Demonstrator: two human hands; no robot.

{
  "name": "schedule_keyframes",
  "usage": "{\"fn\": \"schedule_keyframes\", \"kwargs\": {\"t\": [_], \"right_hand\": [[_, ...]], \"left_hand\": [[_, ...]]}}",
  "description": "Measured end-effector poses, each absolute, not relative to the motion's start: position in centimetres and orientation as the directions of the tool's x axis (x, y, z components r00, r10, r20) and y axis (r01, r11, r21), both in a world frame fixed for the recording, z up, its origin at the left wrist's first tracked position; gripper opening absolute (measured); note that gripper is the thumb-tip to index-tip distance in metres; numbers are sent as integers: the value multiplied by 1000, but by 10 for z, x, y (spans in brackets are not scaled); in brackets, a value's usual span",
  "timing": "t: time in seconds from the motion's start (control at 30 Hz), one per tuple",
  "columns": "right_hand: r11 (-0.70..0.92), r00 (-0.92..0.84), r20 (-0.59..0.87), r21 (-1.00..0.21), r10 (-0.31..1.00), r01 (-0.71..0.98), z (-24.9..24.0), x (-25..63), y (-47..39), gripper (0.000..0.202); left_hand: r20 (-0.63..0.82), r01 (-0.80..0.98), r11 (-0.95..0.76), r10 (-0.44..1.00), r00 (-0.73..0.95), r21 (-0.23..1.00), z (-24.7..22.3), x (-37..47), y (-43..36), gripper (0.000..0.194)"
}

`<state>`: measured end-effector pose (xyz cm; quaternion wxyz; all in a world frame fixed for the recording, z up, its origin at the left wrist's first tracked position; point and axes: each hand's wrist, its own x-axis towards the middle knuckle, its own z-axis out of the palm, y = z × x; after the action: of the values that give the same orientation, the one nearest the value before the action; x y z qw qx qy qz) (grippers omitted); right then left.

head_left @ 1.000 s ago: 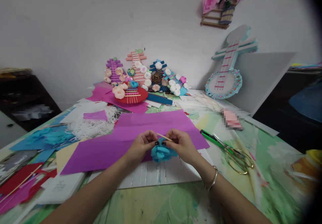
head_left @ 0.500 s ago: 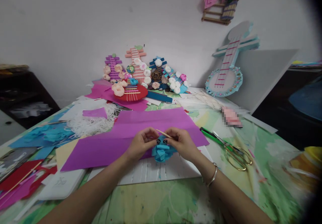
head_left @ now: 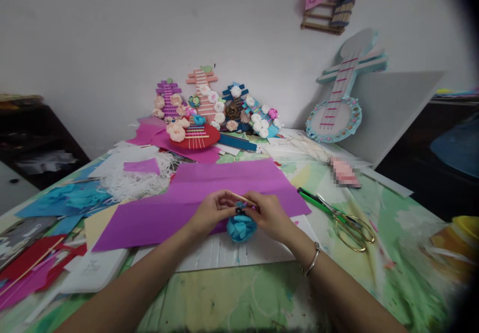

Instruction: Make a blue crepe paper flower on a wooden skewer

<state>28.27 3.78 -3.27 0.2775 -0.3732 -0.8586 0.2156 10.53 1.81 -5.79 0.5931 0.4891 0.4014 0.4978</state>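
Observation:
A blue crepe-paper flower [head_left: 241,229] hangs beneath my fingertips at the middle of the table, its ruffled petals facing me. My left hand [head_left: 212,214] has its thumb and fingers closed on the flower's upper edge. From the other side my right hand [head_left: 270,215] pinches the same flower, the two thumbs almost touching. A thin wooden stick [head_left: 241,199] slants across just above the thumbs, between the two hands; which fingers grip it is partly hidden. Behind and under the hands lies a purple paper sheet [head_left: 239,173], over a white board [head_left: 209,255].
Gold-handled scissors [head_left: 354,231] and a green cutter [head_left: 312,198] lie to the right, near a yellow-lidded jar [head_left: 456,241]. White shredded paper [head_left: 144,186], blue paper [head_left: 71,198] and a white box [head_left: 93,270] are at left. Flower-decorated paper instruments [head_left: 202,103] stand by the wall.
My thumbs have drawn closer together and my right hand has turned slightly inward. The blue flower has become rounder and more gathered, with its petals turned toward me.

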Motion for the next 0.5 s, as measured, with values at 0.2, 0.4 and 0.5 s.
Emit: {"fn": "schedule_keyframes", "kwargs": {"t": [0.2, 0.4, 0.5], "right_hand": [[712, -606, 385, -477, 696, 515, -28, 292, 38, 33], [741, -646, 369, -407, 668, 534, -29, 292, 37, 37], [753, -647, 390, -401, 655, 522, -31, 290, 38, 37]], "left_hand": [[-65, -227, 90, 991, 116, 970, -59, 104, 19, 30], [-49, -189, 77, 987, 150, 979, -59, 105, 16, 30], [-22, -175, 50, 987, 161, 983, -60, 104, 17, 26]]}}
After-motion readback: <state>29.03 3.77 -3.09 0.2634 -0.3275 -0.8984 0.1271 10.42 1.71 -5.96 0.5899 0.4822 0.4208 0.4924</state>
